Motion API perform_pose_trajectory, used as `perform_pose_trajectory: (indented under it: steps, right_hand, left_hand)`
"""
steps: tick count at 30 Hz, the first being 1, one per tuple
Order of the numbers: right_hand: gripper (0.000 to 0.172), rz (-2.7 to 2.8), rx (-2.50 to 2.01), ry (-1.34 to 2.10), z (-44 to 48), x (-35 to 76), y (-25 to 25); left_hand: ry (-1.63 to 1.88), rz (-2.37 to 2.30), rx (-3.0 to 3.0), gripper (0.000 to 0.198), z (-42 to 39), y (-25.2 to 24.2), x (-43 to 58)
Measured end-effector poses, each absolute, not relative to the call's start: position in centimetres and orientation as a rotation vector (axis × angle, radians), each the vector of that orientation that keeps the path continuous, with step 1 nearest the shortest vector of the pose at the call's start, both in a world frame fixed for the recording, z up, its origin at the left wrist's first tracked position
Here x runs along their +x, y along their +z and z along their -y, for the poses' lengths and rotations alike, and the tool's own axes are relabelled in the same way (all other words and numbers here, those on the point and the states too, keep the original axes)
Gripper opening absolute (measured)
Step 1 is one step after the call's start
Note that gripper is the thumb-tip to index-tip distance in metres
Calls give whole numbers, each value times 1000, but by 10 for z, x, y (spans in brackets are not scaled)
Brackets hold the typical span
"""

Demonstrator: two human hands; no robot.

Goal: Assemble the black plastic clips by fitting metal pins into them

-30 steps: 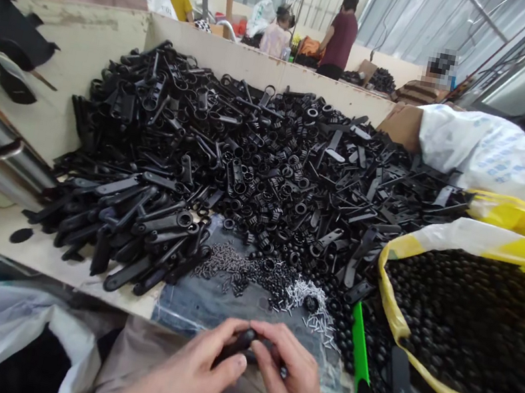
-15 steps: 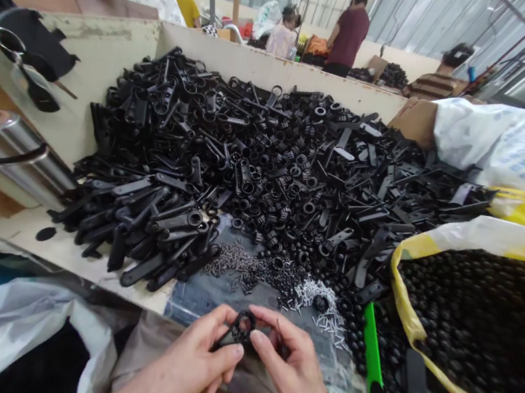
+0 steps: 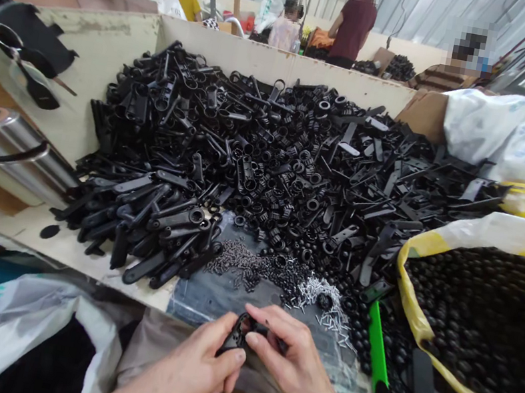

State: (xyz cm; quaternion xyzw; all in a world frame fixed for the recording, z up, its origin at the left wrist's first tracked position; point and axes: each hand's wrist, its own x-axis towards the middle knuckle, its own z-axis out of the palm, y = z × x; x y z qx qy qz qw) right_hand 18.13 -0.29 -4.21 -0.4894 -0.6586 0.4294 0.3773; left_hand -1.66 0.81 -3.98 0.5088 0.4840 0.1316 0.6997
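Observation:
In front of my body, my left hand [image 3: 202, 365] pinches a black plastic handle part with a ring-shaped end [image 3: 232, 340] between thumb and fingers. My right hand [image 3: 291, 350] meets it from the other side, thumb and forefinger at the ring. Something small and dark shows under the right fingers, too hidden to name. Just beyond the hands, a dark work mat [image 3: 204, 298] carries small dark pins [image 3: 236, 259] and silver pins [image 3: 319, 291]. Finished-looking black handles [image 3: 160, 226] lie heaped to the left.
A large pile of black plastic parts [image 3: 269, 157] fills the walled bench. On the right are a yellow-edged bag [image 3: 412, 297] of black balls and a green strip [image 3: 377, 352]. A steel flask [image 3: 17, 146] leans left; a white sack [image 3: 103, 351] stands below. Several people work behind.
The ring end has tilted in my left hand, and my right fingers now cover more of it. The view has shifted slightly.

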Motion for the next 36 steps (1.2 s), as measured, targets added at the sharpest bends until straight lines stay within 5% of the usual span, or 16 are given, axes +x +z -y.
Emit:
perform_pose_trajectory:
  steps: [12, 19, 24, 36]
  right_hand:
    - [33, 1721, -1324, 1161, 6, 186, -42]
    - [25, 1557, -1488, 898, -3, 191, -47]
    - [23, 1644, -1514, 765, -12, 189, -48]
    - [13, 1836, -1669, 524, -37, 163, -58]
  left_hand:
    - [264, -1048, 1037, 56, -6, -37, -22]
    - [477, -1555, 1734, 10, -42, -30, -31]
    - [376, -1671, 2283, 12, -60, -40, -15]
    - [467, -1510, 2527, 19, -65, -55, -22]
